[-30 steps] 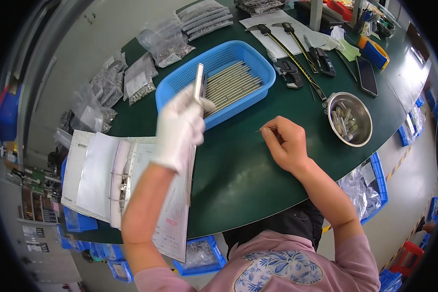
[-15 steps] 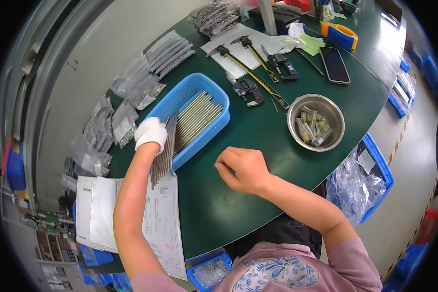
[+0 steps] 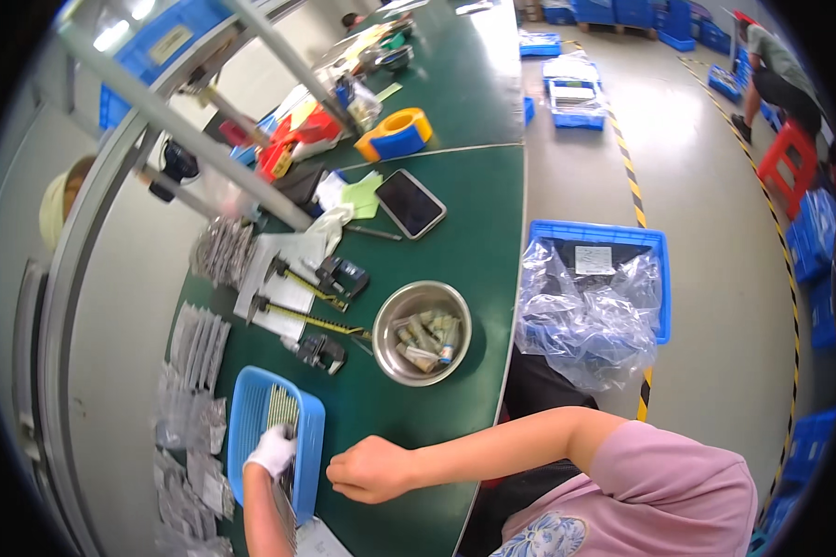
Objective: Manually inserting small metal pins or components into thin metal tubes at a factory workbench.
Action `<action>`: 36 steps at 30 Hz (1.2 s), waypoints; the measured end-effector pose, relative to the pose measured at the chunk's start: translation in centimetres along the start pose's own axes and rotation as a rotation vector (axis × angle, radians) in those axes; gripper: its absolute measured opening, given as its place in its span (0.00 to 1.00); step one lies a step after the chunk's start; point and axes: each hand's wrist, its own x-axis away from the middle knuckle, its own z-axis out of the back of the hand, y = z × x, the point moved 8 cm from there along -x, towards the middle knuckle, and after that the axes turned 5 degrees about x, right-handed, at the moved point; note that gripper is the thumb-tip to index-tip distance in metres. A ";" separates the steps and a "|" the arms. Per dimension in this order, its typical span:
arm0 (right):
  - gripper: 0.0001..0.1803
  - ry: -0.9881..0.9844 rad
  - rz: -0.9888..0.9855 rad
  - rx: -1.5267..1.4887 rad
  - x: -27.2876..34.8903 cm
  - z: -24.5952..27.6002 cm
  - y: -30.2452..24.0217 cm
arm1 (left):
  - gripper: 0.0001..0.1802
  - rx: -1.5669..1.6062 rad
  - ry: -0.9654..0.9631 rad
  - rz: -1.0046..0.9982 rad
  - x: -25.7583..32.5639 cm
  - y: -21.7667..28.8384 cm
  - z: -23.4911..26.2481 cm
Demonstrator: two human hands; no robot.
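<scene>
A white glove covers my left hand [image 3: 272,450], which is inside the blue plastic basket [image 3: 314,446]. Its fingers are closed on a bundle of thin metal rods [image 3: 286,485] that slants down alongside my forearm. More rods [image 3: 283,405] lie side by side in the basket, beyond the glove. Just right of the basket, my bare right hand [image 3: 372,469] hovers over the green table with fingers curled together. Whatever those fingers may pinch is hidden. Ahead of it stands a round metal bowl [image 3: 464,348] holding several small capped tubes [image 3: 427,340].
Calipers [image 3: 311,316], a micrometer [image 3: 342,277] and a phone [image 3: 411,203] lie beyond the basket. Bagged parts [image 3: 198,339] line the left edge. On the floor at right, a blue crate [image 3: 661,278] holds clear plastic bags. A person [image 3: 780,70] sits far right.
The view has swung to the right, bringing the aisle and floor crates into sight. My left hand stays on the rods at the basket; my right hand stays curled beside it.
</scene>
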 end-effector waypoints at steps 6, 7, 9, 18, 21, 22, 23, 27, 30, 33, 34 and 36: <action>0.08 -0.033 -0.016 0.012 0.1 -0.4 0.8 | 0.07 0.264 0.103 -0.181 3.2 5.6 1.8; 0.08 -0.050 -0.006 0.013 0.0 -0.7 0.7 | 0.07 0.422 0.133 -0.158 3.7 5.4 2.2; 0.07 -0.039 -0.034 -0.006 -0.2 -0.9 0.8 | 0.06 0.542 0.261 -0.223 3.8 5.1 4.3; 0.05 0.027 -0.182 -0.008 -0.3 0.5 2.3 | 0.11 1.316 0.662 -0.520 15.3 12.3 11.7; 0.04 0.085 -0.159 0.020 -0.2 1.0 2.8 | 0.12 1.458 0.408 -0.306 16.8 11.8 6.3; 0.05 0.137 -0.131 0.074 -0.2 1.2 2.8 | 0.12 1.505 0.316 -0.208 17.1 10.8 3.7; 0.05 0.122 -0.123 0.069 -0.4 0.9 2.8 | 0.12 1.552 0.225 -0.109 17.3 9.8 0.8; 0.05 0.062 -0.169 0.133 0.0 0.6 3.1 | 0.11 1.659 0.014 0.092 18.4 7.8 -8.3; 0.06 0.032 -0.257 0.104 0.4 0.1 3.2 | 0.11 1.828 -0.062 0.170 18.3 6.1 -12.8; 0.07 0.026 -0.283 0.060 1.2 0.1 2.7 | 0.11 1.784 -0.028 0.221 18.7 5.1 -15.0; 0.06 -0.013 -0.272 0.081 1.4 -0.3 2.6 | 0.11 1.797 -0.027 0.219 18.7 4.9 -15.2; 0.05 -0.007 -0.218 0.117 1.3 -0.4 2.2 | 0.10 1.783 0.000 0.196 18.8 4.3 -15.5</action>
